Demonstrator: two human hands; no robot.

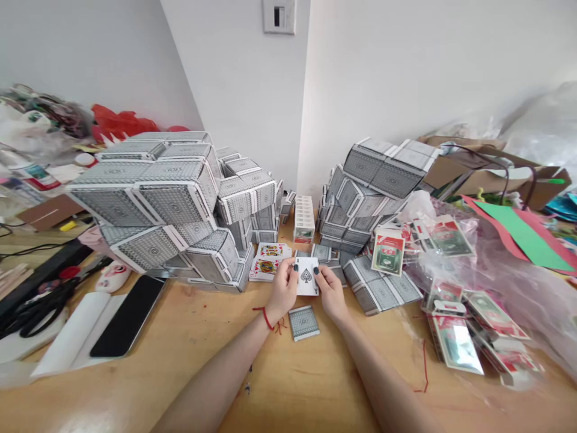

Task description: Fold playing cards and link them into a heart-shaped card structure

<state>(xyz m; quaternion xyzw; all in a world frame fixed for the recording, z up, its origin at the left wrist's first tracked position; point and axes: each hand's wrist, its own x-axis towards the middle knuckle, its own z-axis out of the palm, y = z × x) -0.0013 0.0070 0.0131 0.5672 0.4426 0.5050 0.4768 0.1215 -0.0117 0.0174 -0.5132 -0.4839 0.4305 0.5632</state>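
Note:
Both my hands grip the sides of an ace of spades playing card [307, 275], face up above the table; whether more cards lie beneath it I cannot tell. My left hand [283, 287], with a red string bracelet at the wrist, pinches its left edge. On the right edge, the thumb and fingers of my right hand [331, 291] are closed. A small square with a grey patterned card back [304, 323] lies on the table between my forearms. Just left of my left hand are face-up playing cards [265, 263] in two groups.
Folded-card block structures rise at the left [175, 192] and right [374, 186]. Between them stands a row of card packs [304, 218]. Red and green card boxes [455, 340] and plastic wrap lie right. A black phone [128, 316] and scissors [49, 300] lie left.

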